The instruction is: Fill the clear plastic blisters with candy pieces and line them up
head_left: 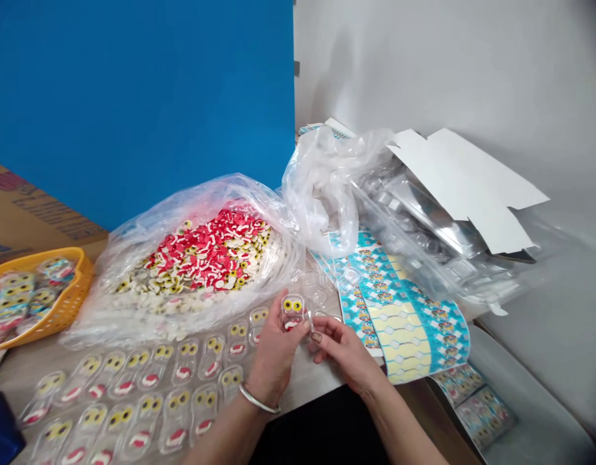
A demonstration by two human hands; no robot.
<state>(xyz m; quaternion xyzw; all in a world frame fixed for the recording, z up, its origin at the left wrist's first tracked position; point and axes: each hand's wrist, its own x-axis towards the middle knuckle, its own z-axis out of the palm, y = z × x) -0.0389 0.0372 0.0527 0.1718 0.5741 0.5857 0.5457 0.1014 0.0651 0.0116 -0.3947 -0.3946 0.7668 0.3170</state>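
My left hand (277,345) is closed round a small clear plastic blister pack (294,306), held upright above the table's front edge. Two yellow eye-shaped pieces sit in its upper part and a red-and-white lip-shaped piece lies lower down, partly behind my thumb. At the pack's right edge, my right hand (340,345) has its thumb and fingers pinched on the clear plastic. Left of my hands lie rows of similar clear packs (183,371), each with yellow eyes and red-and-white lips.
Behind the rows spreads a clear bag (133,242) of loose red, white and yellow pieces (215,248). A yellow basket (79,284) of packs stands left. At right are printed sticker sheets (404,323), a bag of clear plastic shells (404,213) and white card (465,174). Filled packs (482,407) lie below.
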